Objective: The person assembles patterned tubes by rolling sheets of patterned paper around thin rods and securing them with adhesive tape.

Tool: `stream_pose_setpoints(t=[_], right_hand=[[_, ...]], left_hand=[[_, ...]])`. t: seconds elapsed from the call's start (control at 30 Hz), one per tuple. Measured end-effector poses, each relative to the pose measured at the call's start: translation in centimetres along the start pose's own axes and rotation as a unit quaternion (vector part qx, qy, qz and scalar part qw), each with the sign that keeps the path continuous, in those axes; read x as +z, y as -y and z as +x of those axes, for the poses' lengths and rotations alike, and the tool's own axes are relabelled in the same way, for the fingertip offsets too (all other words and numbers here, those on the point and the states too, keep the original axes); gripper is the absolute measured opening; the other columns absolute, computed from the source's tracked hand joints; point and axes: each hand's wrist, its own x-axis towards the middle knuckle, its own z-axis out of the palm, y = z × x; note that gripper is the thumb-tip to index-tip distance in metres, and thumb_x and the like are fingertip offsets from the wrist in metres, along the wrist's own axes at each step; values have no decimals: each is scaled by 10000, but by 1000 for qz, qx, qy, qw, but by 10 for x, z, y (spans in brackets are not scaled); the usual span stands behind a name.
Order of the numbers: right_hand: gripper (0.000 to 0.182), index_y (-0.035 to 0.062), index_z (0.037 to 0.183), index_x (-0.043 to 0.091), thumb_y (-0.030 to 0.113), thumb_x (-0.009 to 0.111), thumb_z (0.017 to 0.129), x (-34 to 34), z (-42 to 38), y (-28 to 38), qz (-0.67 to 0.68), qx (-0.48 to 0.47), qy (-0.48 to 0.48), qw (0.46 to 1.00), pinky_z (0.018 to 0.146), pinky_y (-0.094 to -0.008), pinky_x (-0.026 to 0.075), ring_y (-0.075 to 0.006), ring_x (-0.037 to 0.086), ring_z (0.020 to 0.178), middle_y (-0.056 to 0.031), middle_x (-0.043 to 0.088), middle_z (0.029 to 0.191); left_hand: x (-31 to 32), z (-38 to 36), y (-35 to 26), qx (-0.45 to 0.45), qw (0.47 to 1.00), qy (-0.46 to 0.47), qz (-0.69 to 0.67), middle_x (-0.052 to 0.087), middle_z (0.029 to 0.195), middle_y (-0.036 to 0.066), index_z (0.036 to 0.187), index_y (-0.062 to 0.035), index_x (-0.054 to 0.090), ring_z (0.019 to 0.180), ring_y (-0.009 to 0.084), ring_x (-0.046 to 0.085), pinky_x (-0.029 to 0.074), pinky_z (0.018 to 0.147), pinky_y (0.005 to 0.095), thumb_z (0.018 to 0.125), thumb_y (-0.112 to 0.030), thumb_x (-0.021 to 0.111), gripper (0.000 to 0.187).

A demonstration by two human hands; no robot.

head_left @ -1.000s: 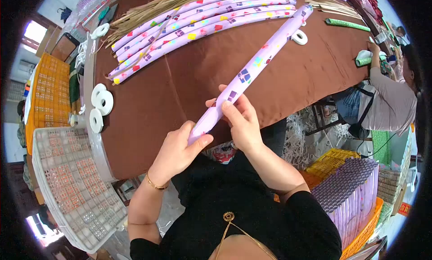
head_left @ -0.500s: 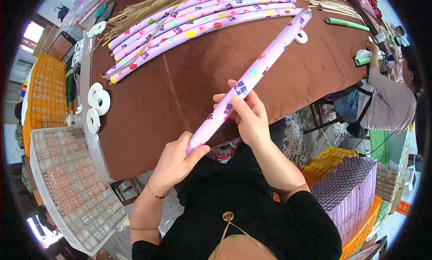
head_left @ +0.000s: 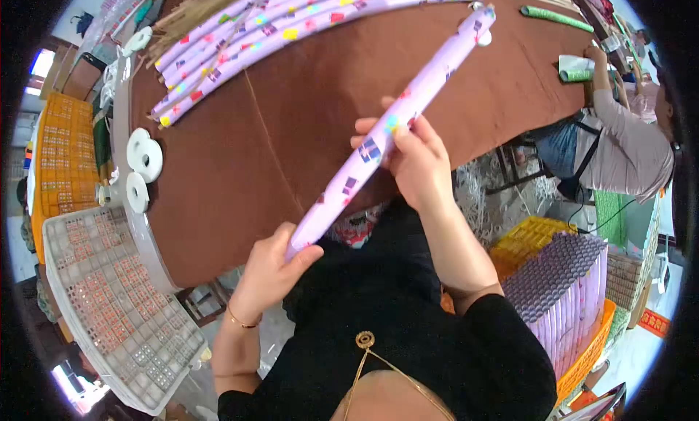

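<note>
A lilac roll of gift-patterned wrapping paper slants across the front of the brown table, its far end up to the right. My left hand is closed round the near end, thumb on top. Farther up the tube, my right hand grips it with the thumb on top and the fingers around its far side. Several matching rolls lie side by side at the back of the table. Rolls of white tape rest at the left edge, and another white roll is partly hidden behind the held tube's tip.
A brown cloth covers the table. Below left stands a white crate; at lower right, an orange crate holds many lilac rolls. A person in a grey top sits at the right, near green rolls.
The view has shifted slightly. My right hand has moved up the tube, away from my left hand, and the patterned face of the roll has turned a little. My left hand keeps hold of the near end.
</note>
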Motion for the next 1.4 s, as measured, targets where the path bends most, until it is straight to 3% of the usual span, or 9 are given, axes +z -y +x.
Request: stream_pose_setpoints(t=[0.23,0.73,0.87,1.13,1.23,1.4], right_hand=[[433,-32,1357,413,247,342,1034,-13,12,10,-23,-63,-8,998,886,-489,542,-403,641,1041,-315,593,1188],[415,-63,1337,418,159,371,990,-16,12,21,-18,-47,-17,999,869,-444,562,-410,651,1036,-317,616,1141],[422,-64,1342,407,134,360,972,-12,12,26,-87,-53,-50,994,857,-454,568,-413,646,1050,-322,610,1149],[422,-65,1341,416,114,381,961,-21,15,24,-8,-50,-29,998,784,-406,593,-409,674,982,-314,629,1107],[426,-68,1345,411,97,384,953,-16,11,26,-94,-80,-46,991,808,-419,592,-411,669,998,-326,618,1128],[428,-66,1342,420,66,417,936,-23,15,27,-59,-60,-10,996,832,-443,591,-414,674,987,-326,625,1115]], left_hand=[[2,-6,2,-34,999,13,-26,581,711,208,933,6,557,610,263,590,461,585,374,877,-307,725,360],[1,-7,-2,-35,999,11,-22,569,681,168,920,9,547,585,210,534,449,572,351,888,-309,718,362],[4,-8,-6,11,1000,-22,6,570,679,165,923,7,547,580,211,534,446,564,348,889,-304,719,357],[4,-11,-3,27,999,-37,21,562,673,180,907,-2,530,573,301,556,444,553,372,896,-312,709,359],[6,-13,-4,43,996,-47,64,563,677,181,894,-4,520,581,314,565,446,553,380,896,-307,709,357],[3,-12,-2,16,999,-27,28,570,687,187,912,0,532,587,319,570,449,556,384,892,-304,712,354]])
